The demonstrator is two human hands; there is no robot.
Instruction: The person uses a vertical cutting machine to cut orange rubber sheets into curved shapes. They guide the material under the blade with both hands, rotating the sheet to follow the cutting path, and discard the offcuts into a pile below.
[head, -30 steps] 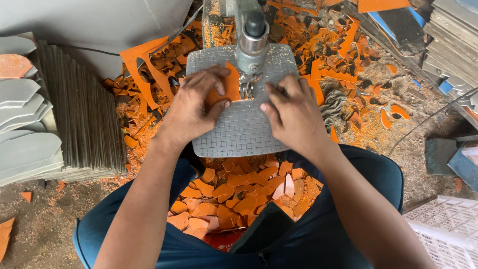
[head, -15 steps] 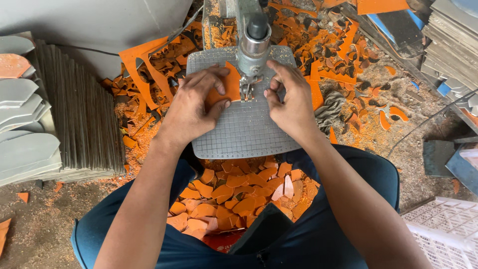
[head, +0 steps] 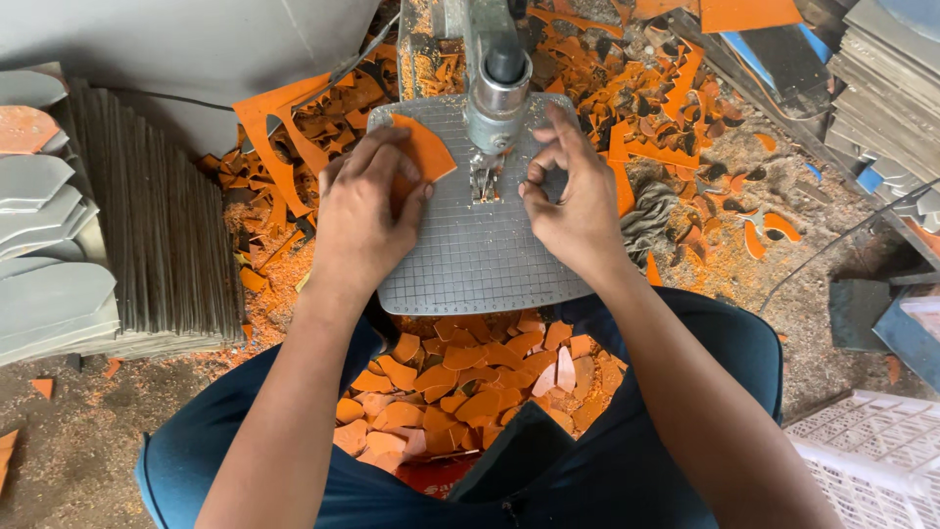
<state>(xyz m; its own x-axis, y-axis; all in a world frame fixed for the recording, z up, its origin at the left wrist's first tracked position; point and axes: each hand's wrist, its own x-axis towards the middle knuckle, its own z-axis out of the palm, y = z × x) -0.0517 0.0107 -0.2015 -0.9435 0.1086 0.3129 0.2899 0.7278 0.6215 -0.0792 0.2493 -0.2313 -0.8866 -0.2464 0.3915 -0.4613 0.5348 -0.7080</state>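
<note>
Orange sheet piece (head: 423, 149) lies flat on the gridded grey cutting table (head: 470, 264), its edge just left of the blade under the machine head (head: 497, 88). Seen from my head camera, my left hand (head: 364, 211) presses it down with fingers spread flat; my right hand (head: 578, 201) rests beside the blade, fingers curled, thumb near forefinger, holding nothing I can make out. I judge it best to feed slowly, with fingertips kept off the blade line.
</note>
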